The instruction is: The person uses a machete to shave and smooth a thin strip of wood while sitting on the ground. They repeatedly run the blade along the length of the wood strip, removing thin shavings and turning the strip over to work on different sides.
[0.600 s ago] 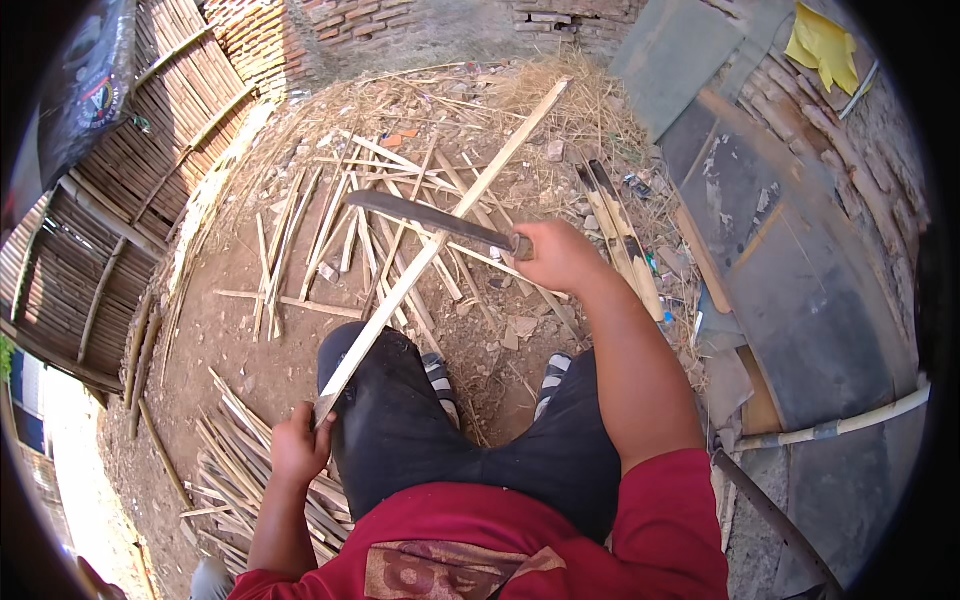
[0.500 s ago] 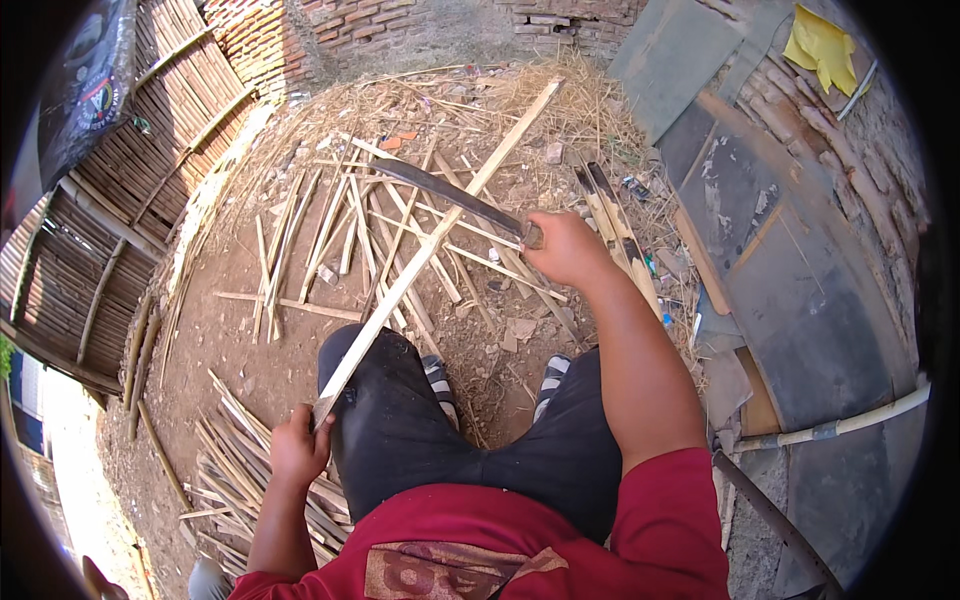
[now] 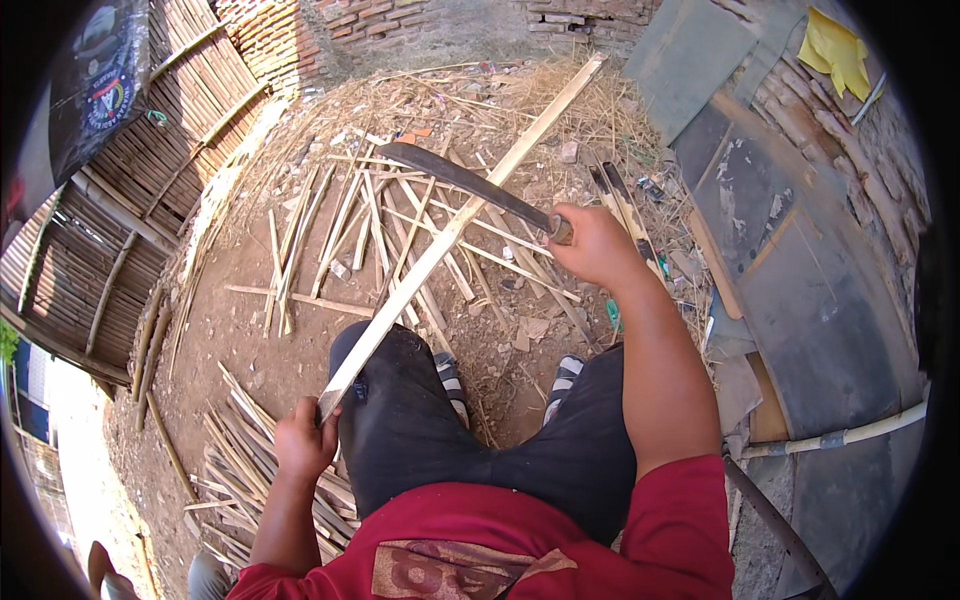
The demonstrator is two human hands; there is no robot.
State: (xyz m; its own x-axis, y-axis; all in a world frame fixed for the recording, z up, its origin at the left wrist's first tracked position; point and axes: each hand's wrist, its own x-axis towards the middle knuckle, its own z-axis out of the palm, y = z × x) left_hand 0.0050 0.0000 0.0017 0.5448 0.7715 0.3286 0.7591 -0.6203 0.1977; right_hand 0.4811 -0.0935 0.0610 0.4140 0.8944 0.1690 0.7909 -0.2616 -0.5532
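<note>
My left hand point(image 3: 307, 440), beside my thigh, is closed round the near end of a long pale split-bamboo strip point(image 3: 420, 273). The strip slants up over my knee, away to the far right. In my right hand point(image 3: 598, 243) is the handle of a machete point(image 3: 465, 180), its long dark blade pointing left. The blade lies across the strip beyond its middle; whether it touches the strip or only passes above it, I cannot tell.
Loose strips point(image 3: 375, 225) lie scattered on the dirt ahead. A pile of strips point(image 3: 265, 465) lies by my left leg. Dark panels point(image 3: 810, 290) and a pale pole point(image 3: 850, 430) are at the right, a slatted bamboo wall point(image 3: 195, 90) at the left, a brick wall point(image 3: 370, 25) at the back.
Both hands, the strip and the machete sit slightly further right in the picture, and so does the whole scene. The blade still crosses the strip at about the same spot.
</note>
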